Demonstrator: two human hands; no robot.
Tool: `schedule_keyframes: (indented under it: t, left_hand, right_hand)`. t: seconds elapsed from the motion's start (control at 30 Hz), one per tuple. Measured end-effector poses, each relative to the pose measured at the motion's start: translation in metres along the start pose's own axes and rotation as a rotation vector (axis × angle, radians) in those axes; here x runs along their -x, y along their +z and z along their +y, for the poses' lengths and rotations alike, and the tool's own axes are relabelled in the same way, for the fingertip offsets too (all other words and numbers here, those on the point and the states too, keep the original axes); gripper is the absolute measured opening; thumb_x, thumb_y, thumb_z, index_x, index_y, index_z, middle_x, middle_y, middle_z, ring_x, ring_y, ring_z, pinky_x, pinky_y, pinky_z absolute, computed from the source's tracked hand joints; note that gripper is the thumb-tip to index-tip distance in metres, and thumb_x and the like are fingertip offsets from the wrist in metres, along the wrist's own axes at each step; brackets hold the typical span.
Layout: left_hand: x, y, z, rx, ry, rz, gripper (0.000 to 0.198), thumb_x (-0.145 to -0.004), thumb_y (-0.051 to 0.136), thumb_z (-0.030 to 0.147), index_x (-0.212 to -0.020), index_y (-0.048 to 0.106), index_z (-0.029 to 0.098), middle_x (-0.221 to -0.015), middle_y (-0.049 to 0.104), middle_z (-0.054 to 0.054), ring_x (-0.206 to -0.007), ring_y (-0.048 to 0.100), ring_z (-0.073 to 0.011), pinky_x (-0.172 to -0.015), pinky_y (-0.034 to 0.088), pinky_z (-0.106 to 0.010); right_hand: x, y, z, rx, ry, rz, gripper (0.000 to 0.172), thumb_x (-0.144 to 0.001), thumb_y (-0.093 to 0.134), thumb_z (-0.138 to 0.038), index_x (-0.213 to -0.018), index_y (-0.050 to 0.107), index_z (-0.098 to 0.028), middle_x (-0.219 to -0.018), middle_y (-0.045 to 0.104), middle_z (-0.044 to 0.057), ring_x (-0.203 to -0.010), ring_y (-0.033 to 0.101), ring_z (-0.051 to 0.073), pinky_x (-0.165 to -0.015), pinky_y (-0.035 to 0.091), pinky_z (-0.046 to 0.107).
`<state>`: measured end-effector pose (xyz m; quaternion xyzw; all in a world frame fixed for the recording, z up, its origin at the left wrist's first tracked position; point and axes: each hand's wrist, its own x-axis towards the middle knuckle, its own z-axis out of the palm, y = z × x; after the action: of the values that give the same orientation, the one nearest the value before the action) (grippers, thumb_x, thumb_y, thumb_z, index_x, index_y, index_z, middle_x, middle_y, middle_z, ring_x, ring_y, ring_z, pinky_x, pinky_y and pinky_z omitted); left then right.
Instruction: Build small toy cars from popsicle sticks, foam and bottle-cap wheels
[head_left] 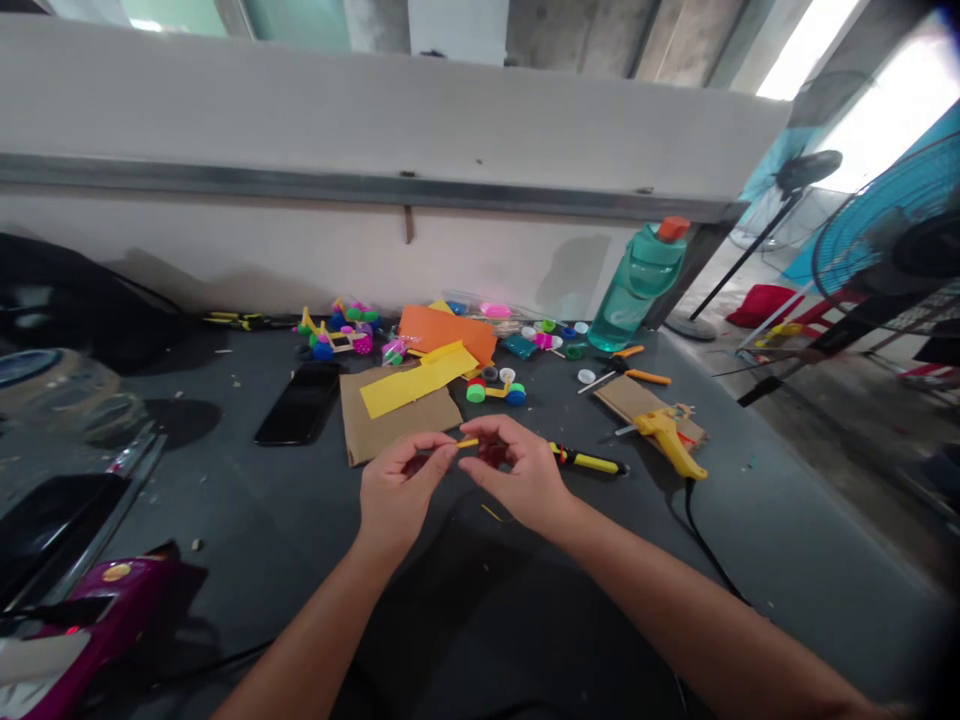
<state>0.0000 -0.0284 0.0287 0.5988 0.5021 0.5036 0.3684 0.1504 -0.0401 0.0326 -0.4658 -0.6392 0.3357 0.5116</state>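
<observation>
Head view: we look down over a dark worktop [225,500] with both of our forearms reaching in from below.
Left hand [397,490]: we see thumb and forefinger pinched together on the near end of a short yellow stick [466,443]; the other fingers are curled in.
Right hand [517,475]: its fingertips are closed on the other end of the same stick, and a small dark red piece [491,455] shows under them; we cannot tell what it is.
Yellow stick: held level between the two hands, just above the worktop, in front of the cardboard sheet [394,420].
Cardboard sheet: lies flat just beyond our hands, with a yellow paper strip [418,380] across it and an orange sheet [446,332] behind.
Capped axle: green and blue bottle caps joined by a yellow rod [495,390], just right of the yellow strip.
Yellow-handled tool [589,460]: lies on the worktop just beside our right hand.
Glue gun [671,440]: yellow, resting on a smaller cardboard piece to the right, its black cord trailing toward us.
Phone [300,403]: dark, face up, left of the cardboard sheet.
Water bottle [637,290]: teal with an orange cap, at the back by the wall.
Loose caps [551,335]: scattered in many colours along the back, near the bottle.
</observation>
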Motion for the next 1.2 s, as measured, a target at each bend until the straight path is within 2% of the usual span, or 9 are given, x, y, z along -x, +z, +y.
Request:
schedule_keyframes:
  t: [0.13, 0.27, 0.63, 0.97, 1.1, 1.2]
  left_hand:
    - [-0.0001, -0.0002, 0.0013, 0.001, 0.006, -0.008, 0.012, -0.073, 0.065, 0.029, -0.077, 0.068, 0.018, -0.073, 0.068, -0.001, -0.064, 0.060, -0.0120, -0.062, 0.048, -0.022]
    - [0.0001, -0.0011, 0.0013, -0.011, 0.027, -0.032, 0.012, -0.074, 0.064, 0.029, -0.077, 0.068, 0.019, -0.073, 0.068, -0.002, -0.066, 0.060, -0.0129, -0.062, 0.048, -0.023]
    - [0.0013, -0.0020, -0.0025, -0.067, 0.092, -0.043, 0.013, -0.075, 0.063, 0.031, -0.078, 0.069, 0.020, -0.075, 0.068, -0.002, -0.067, 0.061, -0.0141, -0.063, 0.048, -0.024]
    - [0.0017, -0.0013, -0.0022, -0.129, 0.037, -0.044, 0.015, -0.075, 0.062, 0.033, -0.076, 0.068, 0.020, -0.071, 0.068, -0.001, -0.064, 0.061, -0.0139, -0.061, 0.047, -0.024]
    - [-0.0005, -0.0006, 0.0006, -0.020, -0.016, -0.053, 0.017, -0.075, 0.062, 0.034, -0.077, 0.068, 0.018, -0.071, 0.068, -0.001, -0.060, 0.060, -0.0127, -0.060, 0.049, -0.023]
    - [-0.0051, -0.0008, -0.0002, 0.177, -0.067, 0.006, 0.021, -0.079, 0.056, 0.035, -0.082, 0.067, 0.017, -0.077, 0.067, -0.003, -0.066, 0.061, -0.0139, -0.059, 0.052, -0.024]
  right_hand:
    - [-0.0013, 0.0017, 0.0023, -0.160, 0.108, -0.011, 0.020, -0.071, 0.066, -0.026, -0.089, 0.061, -0.020, -0.078, 0.062, 0.001, -0.068, 0.057, 0.013, -0.061, 0.048, 0.025]
    - [-0.0020, 0.0008, 0.0020, -0.203, 0.119, -0.003, 0.016, -0.072, 0.065, -0.028, -0.086, 0.062, -0.020, -0.077, 0.062, 0.001, -0.069, 0.058, 0.013, -0.063, 0.048, 0.025]
    - [-0.0010, -0.0021, -0.0017, -0.029, 0.010, 0.045, 0.008, -0.076, 0.060, -0.027, -0.076, 0.064, -0.020, -0.072, 0.063, 0.002, -0.065, 0.056, 0.013, -0.058, 0.046, 0.025]
    - [-0.0047, -0.0053, -0.0016, 0.079, -0.047, 0.010, 0.006, -0.075, 0.059, -0.023, -0.071, 0.063, -0.020, -0.068, 0.062, 0.001, -0.061, 0.054, 0.013, -0.055, 0.042, 0.024]
    - [-0.0042, -0.0061, -0.0008, 0.080, -0.043, 0.035, 0.007, -0.076, 0.059, -0.024, -0.073, 0.063, -0.020, -0.069, 0.062, 0.001, -0.061, 0.054, 0.013, -0.056, 0.042, 0.024]
    - [-0.0035, -0.0067, 0.0022, 0.056, -0.017, 0.073, 0.008, -0.077, 0.058, -0.026, -0.075, 0.063, -0.021, -0.070, 0.061, 0.001, -0.062, 0.054, 0.013, -0.056, 0.043, 0.024]
